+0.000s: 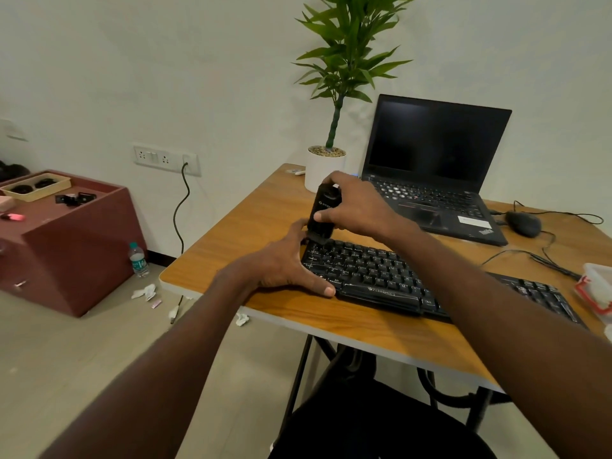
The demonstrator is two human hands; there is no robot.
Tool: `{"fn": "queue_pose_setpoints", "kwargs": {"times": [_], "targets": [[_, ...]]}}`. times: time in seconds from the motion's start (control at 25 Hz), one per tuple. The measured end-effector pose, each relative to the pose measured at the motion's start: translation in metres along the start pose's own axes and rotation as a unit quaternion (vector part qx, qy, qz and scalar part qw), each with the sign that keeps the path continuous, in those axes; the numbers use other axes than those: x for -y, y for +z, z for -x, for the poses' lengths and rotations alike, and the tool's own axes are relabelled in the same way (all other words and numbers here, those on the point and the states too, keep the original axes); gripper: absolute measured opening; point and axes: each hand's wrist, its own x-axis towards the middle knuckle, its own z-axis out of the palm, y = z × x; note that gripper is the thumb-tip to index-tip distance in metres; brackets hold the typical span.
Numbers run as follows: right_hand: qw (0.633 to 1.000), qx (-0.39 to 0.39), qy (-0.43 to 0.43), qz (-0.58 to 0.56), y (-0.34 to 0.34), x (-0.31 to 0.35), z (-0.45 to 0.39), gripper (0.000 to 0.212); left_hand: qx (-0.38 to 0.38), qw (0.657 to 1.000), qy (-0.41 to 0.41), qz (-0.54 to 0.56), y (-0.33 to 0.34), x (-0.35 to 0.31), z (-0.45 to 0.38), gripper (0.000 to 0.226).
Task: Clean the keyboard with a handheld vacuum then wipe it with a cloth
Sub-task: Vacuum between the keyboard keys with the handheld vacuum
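The keyboard (pixel 414 283) lies on the wooden table (pixel 331 316), near its front edge, running from the left side off toward the right. The right hand (pixel 356 203) grips a black handheld vacuum (pixel 323 210), fingers curled around its body and thumb across the front. The vacuum stands nearly upright, its nozzle down on the far-left corner of the keyboard, touching the top row of keys. The left hand (pixel 288 260) holds the keyboard's left end, thumb hooked along the near edge and fingers curled round the far-left corner, just beside the vacuum's nozzle.

Behind the keyboard an open laptop (pixel 433 167) sits with a dark screen, and to its right a black mouse (pixel 523 223) with its cable trailing over the table. A potted plant (pixel 326 170) in a white pot stands at the far-left corner of the table, just left of the laptop. At the right edge of the table is a clear container (pixel 597 286) with red clips, partly out of view.

On the floor to the left stands a maroon box (pixel 63 240) with a tray and small items on top. A water bottle (pixel 138 260) stands beside it, and crumpled scraps of paper (pixel 144 292) lie nearby. A black cable (pixel 180 210) hangs from a wall socket.
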Motion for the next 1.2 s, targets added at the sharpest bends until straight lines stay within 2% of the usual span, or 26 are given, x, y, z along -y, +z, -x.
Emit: {"fn": "queue_pose_setpoints", "kwargs": {"times": [0.12, 0.24, 0.32, 0.4, 0.48, 0.56, 0.64, 0.76, 0.84, 0.92, 1.0, 1.2], "targets": [[0.999, 0.011, -0.001, -0.044, 0.015, -0.001, 0.006, 0.058, -0.01, 1.0, 0.001, 0.01, 0.0, 0.0, 0.002, 0.147], [0.999, 0.036, 0.017, 0.004, 0.016, -0.002, 0.007, 0.057, -0.011, 1.0, -0.006, 0.008, 0.001, 0.001, 0.003, 0.149], [0.999, -0.018, 0.025, 0.041, 0.013, 0.0, 0.005, 0.054, -0.011, 1.0, -0.01, 0.007, 0.001, 0.0, 0.002, 0.15], [0.999, -0.038, 0.023, -0.024, 0.012, 0.0, 0.004, 0.064, -0.008, 1.0, -0.005, 0.014, 0.001, 0.0, 0.002, 0.147], [0.999, -0.003, 0.022, -0.042, 0.011, 0.0, 0.003, 0.071, -0.008, 1.0, -0.005, 0.009, 0.0, 0.0, 0.003, 0.147], [1.0, -0.002, 0.012, 0.009, 0.008, -0.007, 0.002, 0.07, -0.004, 1.0, -0.016, 0.0, 0.0, 0.0, 0.002, 0.15], [1.0, -0.005, 0.01, -0.028, 0.004, -0.012, 0.002, 0.066, 0.0, 1.0, -0.016, -0.004, 0.0, 0.0, 0.001, 0.154], [0.998, 0.065, 0.012, -0.008, 0.0, -0.009, -0.001, 0.062, 0.001, 1.0, -0.021, 0.003, -0.001, -0.001, 0.003, 0.154], [0.998, 0.059, -0.026, 0.028, 0.0, -0.006, -0.005, 0.064, -0.002, 1.0, -0.02, 0.001, 0.0, -0.001, 0.002, 0.154], [0.996, 0.074, -0.058, 0.0, 0.003, -0.002, -0.006, 0.062, -0.004, 1.0, -0.013, 0.0, 0.001, -0.002, 0.003, 0.154], [0.993, 0.096, -0.057, 0.026, 0.004, 0.001, -0.009, 0.061, -0.006, 1.0, -0.018, -0.001, 0.0, -0.002, 0.003, 0.156], [0.995, 0.071, -0.059, 0.041, 0.003, -0.003, -0.007, 0.061, -0.004, 1.0, -0.018, -0.001, 0.001, -0.001, 0.002, 0.161]]}}
